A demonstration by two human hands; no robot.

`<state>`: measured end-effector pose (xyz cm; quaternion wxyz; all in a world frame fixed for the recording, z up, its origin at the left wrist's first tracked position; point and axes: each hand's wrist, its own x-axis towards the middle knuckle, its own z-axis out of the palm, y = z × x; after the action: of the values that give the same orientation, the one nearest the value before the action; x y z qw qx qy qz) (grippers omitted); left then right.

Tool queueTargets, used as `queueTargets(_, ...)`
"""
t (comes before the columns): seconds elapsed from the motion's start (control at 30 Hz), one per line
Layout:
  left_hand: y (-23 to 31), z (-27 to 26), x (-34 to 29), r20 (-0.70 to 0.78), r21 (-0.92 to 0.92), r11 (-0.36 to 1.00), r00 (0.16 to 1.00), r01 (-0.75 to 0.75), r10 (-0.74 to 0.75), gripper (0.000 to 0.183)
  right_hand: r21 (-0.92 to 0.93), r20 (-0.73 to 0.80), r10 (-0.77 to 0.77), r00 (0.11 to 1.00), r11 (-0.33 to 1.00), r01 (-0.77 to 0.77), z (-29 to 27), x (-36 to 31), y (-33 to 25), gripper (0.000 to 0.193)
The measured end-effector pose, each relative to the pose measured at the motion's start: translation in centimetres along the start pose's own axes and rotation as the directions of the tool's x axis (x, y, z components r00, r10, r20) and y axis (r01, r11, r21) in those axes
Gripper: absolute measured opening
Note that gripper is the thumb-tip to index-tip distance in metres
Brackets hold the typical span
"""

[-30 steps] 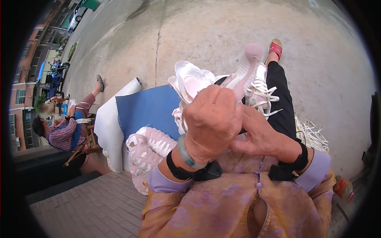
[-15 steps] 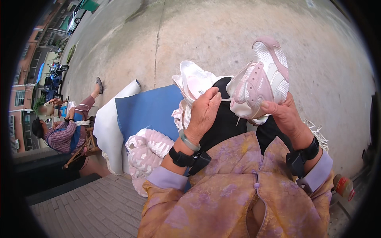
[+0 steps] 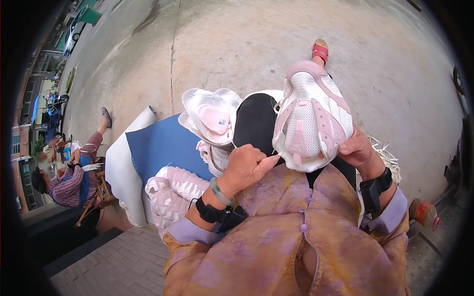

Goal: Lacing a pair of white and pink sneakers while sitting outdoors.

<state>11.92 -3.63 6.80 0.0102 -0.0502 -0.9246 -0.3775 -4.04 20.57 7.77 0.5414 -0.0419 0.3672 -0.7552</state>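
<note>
A pink-and-white shoe upper (image 3: 306, 118) with mesh panels stands over my lap, its toe pointing away. My right hand (image 3: 356, 150) grips its right side, thumb on the outside and fingers hidden beneath. My left hand (image 3: 247, 170) is closed beside the upper's near left edge. A white shoelace (image 3: 234, 144) shows by its knuckles, and a thin white tip shows at its fingertips. To the left lie white shoe uppers (image 3: 210, 113) with pink inner parts, and more pink-and-white uppers (image 3: 173, 192), stacked.
A blue sheet (image 3: 155, 143) and a rolled white sheet (image 3: 121, 172) lie left of my legs. Loose white laces (image 3: 387, 158) hang at my right, near a bottle (image 3: 423, 214). Another person (image 3: 74, 182) sits at far left; a red-sandalled foot (image 3: 320, 52) shows ahead.
My right hand has turned the upper more upright and brought it nearer. The left hand has come down closer to its edge. A red-sandalled foot has come into view; the whole view has shifted.
</note>
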Motion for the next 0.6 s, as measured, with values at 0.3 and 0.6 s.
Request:
queueTargets(0.3, 1.5, 2.8, 2.6, -0.183, -0.262, 0.95, 0.958, 0.168, -0.22, 0.022, 0.07, 0.086, 0.026, 0.996, 0.997, -0.032, -1.3, -0.8, 1.4, 0.076)
queueTargets(0.6, 2.7, 2.1, 0.4, -0.142, -0.299, 0.877, 0.891, 0.377, -0.431, 0.016, -0.42, -0.048, 0.093, 0.994, 0.902, -0.105, 0.3, -1.5, 1.8, 0.058)
